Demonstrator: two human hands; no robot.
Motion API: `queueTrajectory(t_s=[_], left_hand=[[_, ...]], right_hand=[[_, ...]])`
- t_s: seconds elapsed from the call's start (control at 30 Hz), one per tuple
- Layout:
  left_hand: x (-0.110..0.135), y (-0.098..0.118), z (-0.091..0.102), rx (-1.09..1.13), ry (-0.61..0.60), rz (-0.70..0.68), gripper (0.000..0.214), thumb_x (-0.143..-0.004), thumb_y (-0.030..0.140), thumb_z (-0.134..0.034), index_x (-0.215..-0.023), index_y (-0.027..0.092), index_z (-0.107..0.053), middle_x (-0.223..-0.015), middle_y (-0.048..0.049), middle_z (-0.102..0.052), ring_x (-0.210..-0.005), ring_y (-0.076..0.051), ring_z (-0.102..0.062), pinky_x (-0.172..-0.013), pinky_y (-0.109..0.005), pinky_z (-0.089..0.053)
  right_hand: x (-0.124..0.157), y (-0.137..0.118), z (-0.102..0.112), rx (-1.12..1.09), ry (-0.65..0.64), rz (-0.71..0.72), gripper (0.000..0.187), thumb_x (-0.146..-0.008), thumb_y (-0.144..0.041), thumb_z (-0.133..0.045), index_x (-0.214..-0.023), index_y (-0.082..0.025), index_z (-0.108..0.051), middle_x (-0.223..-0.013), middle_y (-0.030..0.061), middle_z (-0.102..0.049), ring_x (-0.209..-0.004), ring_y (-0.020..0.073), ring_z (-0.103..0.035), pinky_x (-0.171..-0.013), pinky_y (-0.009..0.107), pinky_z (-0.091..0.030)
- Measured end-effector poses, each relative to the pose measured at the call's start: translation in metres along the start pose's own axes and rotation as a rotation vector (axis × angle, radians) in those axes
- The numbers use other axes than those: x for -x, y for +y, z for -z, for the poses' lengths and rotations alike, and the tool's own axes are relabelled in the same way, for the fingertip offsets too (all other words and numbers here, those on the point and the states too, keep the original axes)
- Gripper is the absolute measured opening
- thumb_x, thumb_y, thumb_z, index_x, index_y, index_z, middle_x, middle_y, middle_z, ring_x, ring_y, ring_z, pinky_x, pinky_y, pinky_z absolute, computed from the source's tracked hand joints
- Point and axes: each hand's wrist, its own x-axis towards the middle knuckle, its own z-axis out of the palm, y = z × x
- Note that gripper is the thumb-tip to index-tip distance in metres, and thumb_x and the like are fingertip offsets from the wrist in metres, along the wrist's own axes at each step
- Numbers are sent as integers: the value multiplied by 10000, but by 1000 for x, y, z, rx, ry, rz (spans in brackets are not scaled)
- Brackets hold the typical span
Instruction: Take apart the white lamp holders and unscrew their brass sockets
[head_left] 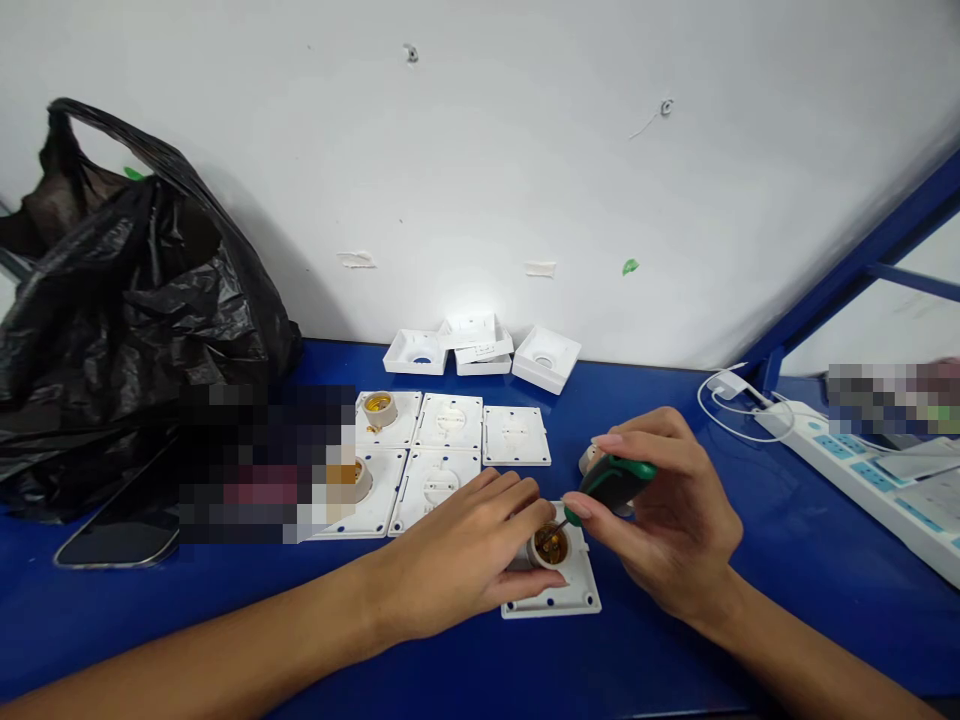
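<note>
My left hand [465, 555] is curled around a white lamp socket [551, 547] with brass inside, steadying it on a white square plate [559, 592] on the blue table. My right hand [667, 510] grips a green-and-black screwdriver [611, 483], whose tip points down into the socket's opening. Behind the right fingers another small socket part [587, 459] peeks out.
Several white square plates [450, 450], some with sockets, lie behind the hands, and white box covers [480, 350] stand by the wall. A black plastic bag [127, 300] and a phone [120, 535] sit at the left. A white power strip [870, 475] with cable lies at the right.
</note>
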Motion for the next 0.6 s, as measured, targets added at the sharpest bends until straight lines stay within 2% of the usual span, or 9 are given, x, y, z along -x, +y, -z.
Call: queueTrajectory(t_s=[0.17,0.3,0.37,0.47,0.6], left_hand=[[-1,-1,0,5,-9,5,290,-1045,455,-687,-1131,193,-597,-1048,-54,-689,-975,-257,-660,-869,-389,-541],[-2,0,1,11,-30,13,309,-1014,428,-739,-1147,184,-606,-1083,-64,-696,-1000,-270,-664,-895,-404,-542],[-2,0,1,8,-31,17,323,-1020,438,-729,-1183,190,-601,-1110,-68,-698,-1012,-272,-663,-908,-410,-541],[-2,1,1,-4,-32,27,297,-1034,452,-704,-1150,197,-606,-1046,-58,-687,-986,-268,-661,-888,-402,-540],[-1,0,0,-5,-23,14,303,-1039,449,-698,-1164,194,-593,-1055,-56,-685,-980,-259,-661,-871,-388,-537]], right_hand=[[-1,1,1,-80,-75,-39,583,-885,-90,-805,-1409,-279,-635,-1058,54,-707,-916,227,-639,-667,365,-573],[-5,-3,7,-265,-289,-178,594,-1011,-91,-630,-1555,-306,-522,-1294,96,-701,-1081,240,-680,-850,424,-628],[-7,-5,10,-341,-359,-238,588,-1042,-106,-579,-1583,-314,-484,-1396,110,-655,-1127,241,-676,-886,438,-630],[-7,-3,11,-293,-325,-195,557,-1019,-124,-631,-1537,-305,-538,-1327,95,-621,-1142,236,-627,-887,418,-611],[-6,-2,7,-113,-150,-81,491,-916,-98,-777,-1363,-273,-675,-1057,40,-573,-955,204,-574,-751,364,-562]])
